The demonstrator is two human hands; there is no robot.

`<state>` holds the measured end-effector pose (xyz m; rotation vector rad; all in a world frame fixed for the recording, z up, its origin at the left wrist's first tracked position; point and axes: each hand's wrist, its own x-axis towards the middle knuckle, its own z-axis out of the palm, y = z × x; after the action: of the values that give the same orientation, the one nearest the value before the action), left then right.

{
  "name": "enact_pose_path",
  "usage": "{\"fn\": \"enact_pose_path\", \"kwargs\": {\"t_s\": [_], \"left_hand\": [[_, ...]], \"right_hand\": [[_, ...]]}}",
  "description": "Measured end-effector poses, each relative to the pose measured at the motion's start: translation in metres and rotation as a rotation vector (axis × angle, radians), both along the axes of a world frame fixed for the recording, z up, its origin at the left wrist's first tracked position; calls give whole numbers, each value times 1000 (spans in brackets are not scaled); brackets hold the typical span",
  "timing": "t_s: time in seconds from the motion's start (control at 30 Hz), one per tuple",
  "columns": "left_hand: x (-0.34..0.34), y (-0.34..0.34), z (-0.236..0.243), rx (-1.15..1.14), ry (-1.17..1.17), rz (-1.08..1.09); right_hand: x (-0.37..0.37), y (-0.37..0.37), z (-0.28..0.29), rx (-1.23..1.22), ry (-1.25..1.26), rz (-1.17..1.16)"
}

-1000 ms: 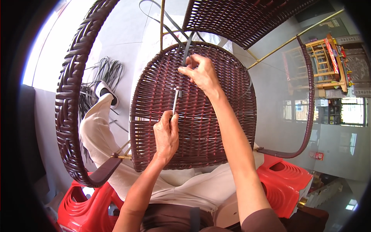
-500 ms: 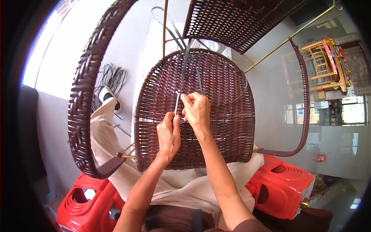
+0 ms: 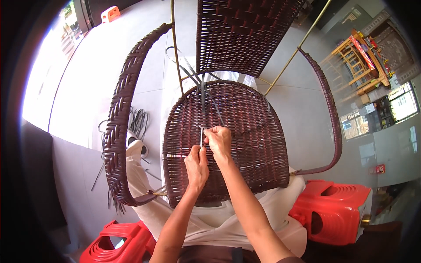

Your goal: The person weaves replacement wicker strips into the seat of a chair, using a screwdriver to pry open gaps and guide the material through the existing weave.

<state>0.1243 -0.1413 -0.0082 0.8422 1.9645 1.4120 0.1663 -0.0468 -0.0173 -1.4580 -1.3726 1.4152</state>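
Observation:
A dark brown woven chair [image 3: 245, 127] lies tipped toward me, its round seat facing up over my lap. My left hand [image 3: 196, 165] grips a thin metal tool [image 3: 201, 135] that stands upright against the weave. My right hand [image 3: 218, 139] pinches a dark weaving strand [image 3: 206, 98] beside the tool's top. Loose strand ends rise from the seat's upper middle toward the chair back [image 3: 245, 30]. Both hands are close together at the seat's centre.
The woven armrests curve at left [image 3: 117, 131] and right [image 3: 331, 118]. Red plastic stools stand at lower left [image 3: 116, 241] and lower right [image 3: 337, 210]. A bundle of dark strands [image 3: 138, 122] lies on the grey floor at left. Wooden furniture [image 3: 359, 57] stands at far right.
My right hand came down from the seat's top edge to beside the left hand at the tool. The chair now sits lower and nearer in view.

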Motion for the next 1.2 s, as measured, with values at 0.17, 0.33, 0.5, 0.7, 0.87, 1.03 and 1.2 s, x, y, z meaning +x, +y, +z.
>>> {"fn": "enact_pose_path", "kwargs": {"t_s": [0.17, 0.33, 0.5, 0.7, 0.87, 1.03, 1.2], "left_hand": [[-4, -5, 2, 3, -82, -20], [11, -71, 33, -66, -454, -32], [35, -125, 30, -19, -547, -111], [57, -105, 36, 131, -629, -152], [50, -93, 41, -52, -147, -582], [7, -52, 39, 19, -185, -253], [-14, 12, 13, -213, 489, -77]], "right_hand": [[4, -10, -3, 34, -118, 44], [49, -58, 3, -69, -20, 173], [80, -92, 25, 35, -274, 255], [98, -119, 35, 1, 178, 319], [115, -128, 52, -178, 185, 162], [153, -81, 68, -11, -292, 83], [166, -30, 51, 652, -1044, 82]]}}
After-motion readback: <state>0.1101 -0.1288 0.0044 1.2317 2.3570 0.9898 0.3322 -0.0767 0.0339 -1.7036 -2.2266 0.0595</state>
